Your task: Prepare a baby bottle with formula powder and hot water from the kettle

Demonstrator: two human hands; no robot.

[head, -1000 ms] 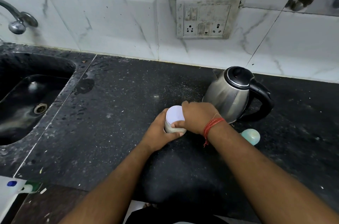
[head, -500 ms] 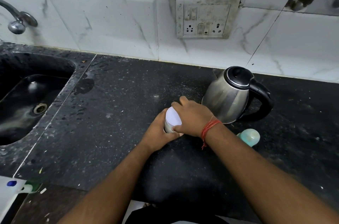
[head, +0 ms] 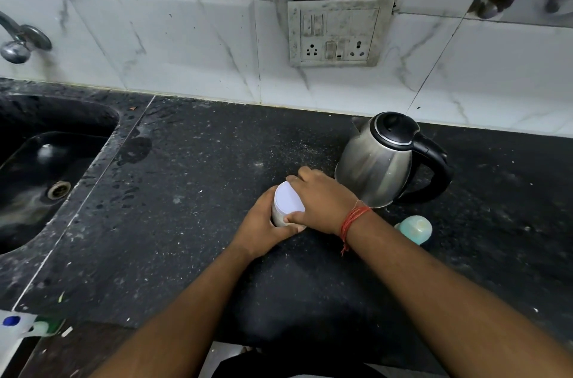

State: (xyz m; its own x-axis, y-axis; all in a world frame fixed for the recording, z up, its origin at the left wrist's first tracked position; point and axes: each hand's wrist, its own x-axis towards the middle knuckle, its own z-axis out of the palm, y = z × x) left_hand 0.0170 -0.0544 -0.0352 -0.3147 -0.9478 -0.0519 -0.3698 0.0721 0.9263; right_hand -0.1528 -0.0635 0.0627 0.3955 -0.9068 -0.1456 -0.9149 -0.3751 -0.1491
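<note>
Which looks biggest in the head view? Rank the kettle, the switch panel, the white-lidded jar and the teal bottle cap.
1. Kettle.
2. Switch panel, slightly smaller, though farther away.
3. White-lidded jar, partly covered by both hands.
4. Teal bottle cap; similar to the jar, so that order is unsure.

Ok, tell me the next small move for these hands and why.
Probably twist the white lid off with the right hand while the left hand steadies the jar. Both hands grip it, the lid looks still on, and the kettle and baby bottle stand untouched.
</note>
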